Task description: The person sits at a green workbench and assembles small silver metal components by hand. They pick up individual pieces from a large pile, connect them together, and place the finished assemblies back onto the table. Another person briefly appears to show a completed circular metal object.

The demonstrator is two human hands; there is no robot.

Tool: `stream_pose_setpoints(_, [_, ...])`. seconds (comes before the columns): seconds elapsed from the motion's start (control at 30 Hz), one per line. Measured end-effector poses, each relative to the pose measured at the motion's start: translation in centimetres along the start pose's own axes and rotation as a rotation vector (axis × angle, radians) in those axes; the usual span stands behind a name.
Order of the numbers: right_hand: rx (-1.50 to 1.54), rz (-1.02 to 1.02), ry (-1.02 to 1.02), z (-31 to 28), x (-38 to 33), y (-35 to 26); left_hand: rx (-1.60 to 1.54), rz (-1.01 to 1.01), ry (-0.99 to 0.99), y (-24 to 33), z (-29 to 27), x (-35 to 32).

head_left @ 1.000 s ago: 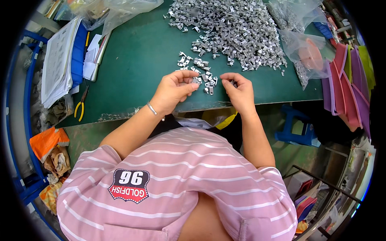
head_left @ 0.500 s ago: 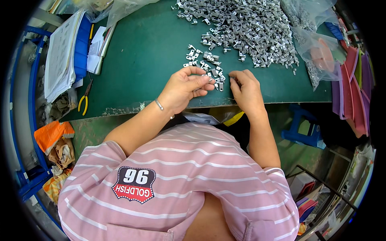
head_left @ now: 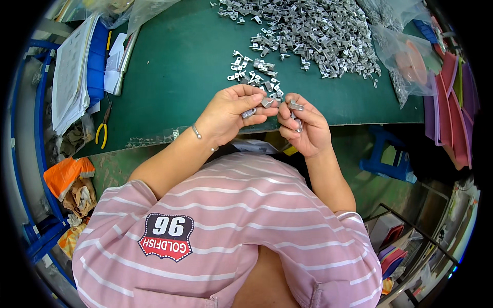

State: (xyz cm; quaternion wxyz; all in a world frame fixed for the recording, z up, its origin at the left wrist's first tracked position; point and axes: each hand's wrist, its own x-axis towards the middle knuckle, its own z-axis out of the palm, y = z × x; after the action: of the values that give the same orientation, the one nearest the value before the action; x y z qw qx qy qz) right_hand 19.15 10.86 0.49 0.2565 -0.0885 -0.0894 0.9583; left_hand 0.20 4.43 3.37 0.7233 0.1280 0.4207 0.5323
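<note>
Near the front edge of the green table my left hand is closed on small bent metal brackets. One bracket shows at its fingertips and another lies lower, against the fingers. Close by on the right, my right hand pinches a metal bracket between thumb and fingers; a second metal piece shows below it, within the curled fingers. The fingertips of both hands nearly meet. Just beyond the hands lies a small scattered group of brackets.
A large heap of the same brackets covers the table's far right, beside clear plastic bags. To the left are yellow-handled pliers, a blue tray and stacked papers. A blue stool stands below the table on the right.
My right hand has come off the tabletop and moved left and nearer me, turning to show brackets in its fingers. Brackets in my left hand are now plainly visible.
</note>
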Motion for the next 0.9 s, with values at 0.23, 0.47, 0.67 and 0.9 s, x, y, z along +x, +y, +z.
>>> stream_pose_setpoints(0.23, [-0.29, -0.228, 0.026, 0.0, -0.5, -1.0, 0.124, 0.116, 0.109, 0.1, -0.4, 0.0])
stream_pose_setpoints(0.47, [-2.009, -0.506, 0.491, 1.0, 0.8, 0.5, 1.267, 0.651, 0.197, -0.2, -1.3, 1.5])
stream_pose_setpoints(0.67, [-1.985, -0.506, 0.413, 0.8, 1.0, 0.4, 1.404, 0.848, 0.164, -1.3, -1.8, 2.5])
stream_pose_setpoints(0.9, [-0.762, -0.277, 0.359, 2.3, 0.2, -1.5, 1.157, 0.829, 0.169, -1.1, -1.7, 1.2])
